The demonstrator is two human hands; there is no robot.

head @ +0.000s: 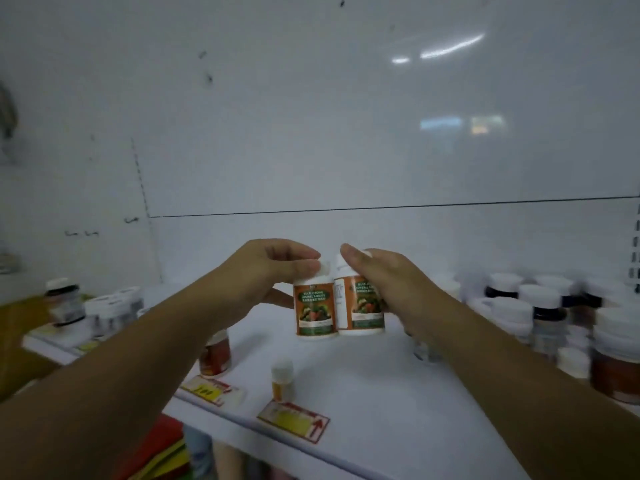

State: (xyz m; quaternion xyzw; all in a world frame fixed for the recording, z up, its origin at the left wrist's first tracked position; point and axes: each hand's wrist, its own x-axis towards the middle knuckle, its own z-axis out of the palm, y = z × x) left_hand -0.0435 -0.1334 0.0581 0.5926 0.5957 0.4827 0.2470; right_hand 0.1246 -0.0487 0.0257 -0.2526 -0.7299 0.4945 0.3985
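Now your left hand (266, 271) grips round white-capped bottle (314, 308); right hand (384, 275) clasps its glossy orange-labelled twin (362, 306), sides touching.

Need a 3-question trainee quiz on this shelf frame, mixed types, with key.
1. True or false: the left hand grips the left orange-label bottle, and the right hand grips the right orange-label bottle.
2. Those two bottles are: A) upright, side by side; B) stacked one on the other; C) lying flat.
3. What colour is the cap of the small yellow bottle near the front edge of the shelf?
Key: 1 true; 2 A; 3 white.
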